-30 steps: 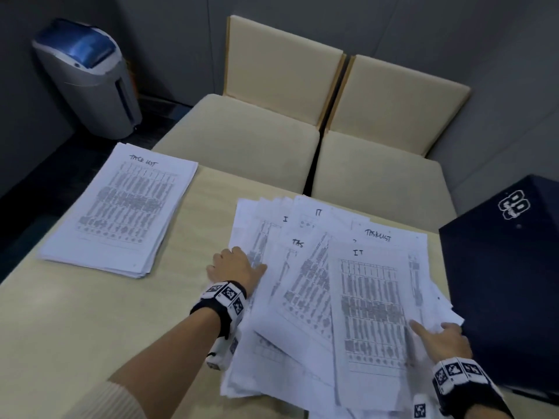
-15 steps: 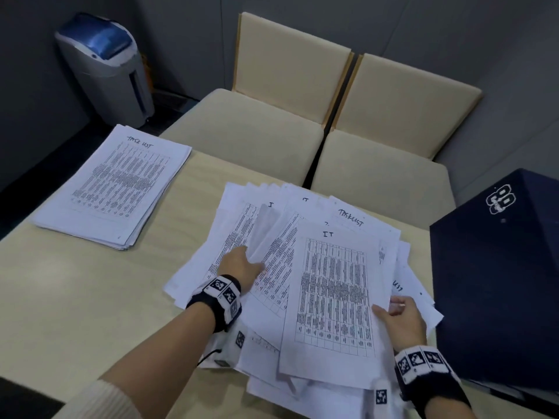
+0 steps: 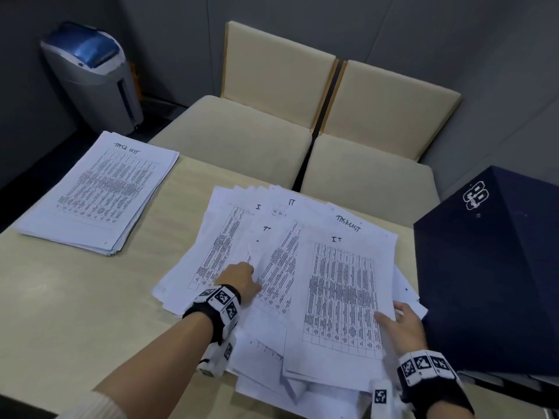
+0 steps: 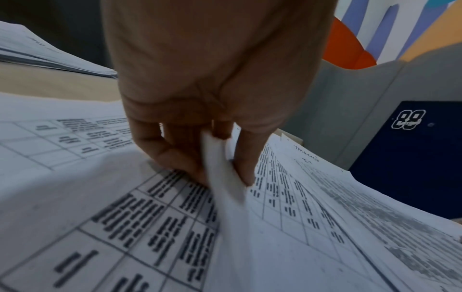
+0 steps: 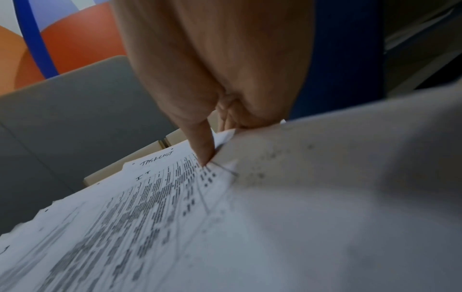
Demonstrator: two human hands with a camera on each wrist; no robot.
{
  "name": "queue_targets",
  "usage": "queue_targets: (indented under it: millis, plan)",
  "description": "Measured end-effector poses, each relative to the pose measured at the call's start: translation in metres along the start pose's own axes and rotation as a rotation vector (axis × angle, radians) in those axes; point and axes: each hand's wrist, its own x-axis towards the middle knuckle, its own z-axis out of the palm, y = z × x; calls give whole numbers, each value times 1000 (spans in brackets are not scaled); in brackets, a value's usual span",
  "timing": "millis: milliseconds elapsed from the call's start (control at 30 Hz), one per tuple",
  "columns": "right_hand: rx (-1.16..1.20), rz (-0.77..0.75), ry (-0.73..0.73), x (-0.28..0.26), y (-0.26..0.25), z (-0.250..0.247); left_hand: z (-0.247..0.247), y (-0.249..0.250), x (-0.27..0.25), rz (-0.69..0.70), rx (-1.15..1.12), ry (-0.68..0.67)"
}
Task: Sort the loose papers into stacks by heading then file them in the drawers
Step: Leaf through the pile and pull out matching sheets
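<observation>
Papers [image 3: 281,267] are lying fanned out at the centre of the worktop [image 3: 60,313], with a neat "Task List" stack [image 3: 99,192] sitting at the upper left. The left hand [image 3: 240,279] is pinching a sheet edge [image 4: 222,177] between thumb and fingers. The right hand [image 3: 399,325] is gripping the "IT" sheet [image 3: 338,297] at its lower right edge, beside the dark blue drawer unit [image 3: 490,267]

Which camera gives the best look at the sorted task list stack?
The head view: the whole task list stack lies on the table's far left, heading readable. The left wrist view catches only its blurred edge at upper left. The right wrist view does not show it.
</observation>
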Motion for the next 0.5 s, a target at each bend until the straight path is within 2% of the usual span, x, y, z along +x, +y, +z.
queue_targets:
  millis: [100, 167, 267, 333, 433, 500]
  plan:
    - [-13, 29, 124, -4, -3, -7, -7, 1, -2, 51, -122, 26]
    - [28, 43, 149, -7, -4, -11, -12, 1, -6, 64, -173, 22]
    - [260, 107, -57, -19, -10, -3, -6, 11, -18, 180, 4, -155]
    - [375, 172, -189, -24, -10, 10, 7, 23, -28, 226, 114, -223]
    - [374, 169, -184, -19, 0, 31, 20, 42, -41, 280, 255, -189]
    - [371, 146, -181, -19, -2, 35, 26, 48, -43, 325, 226, -174]
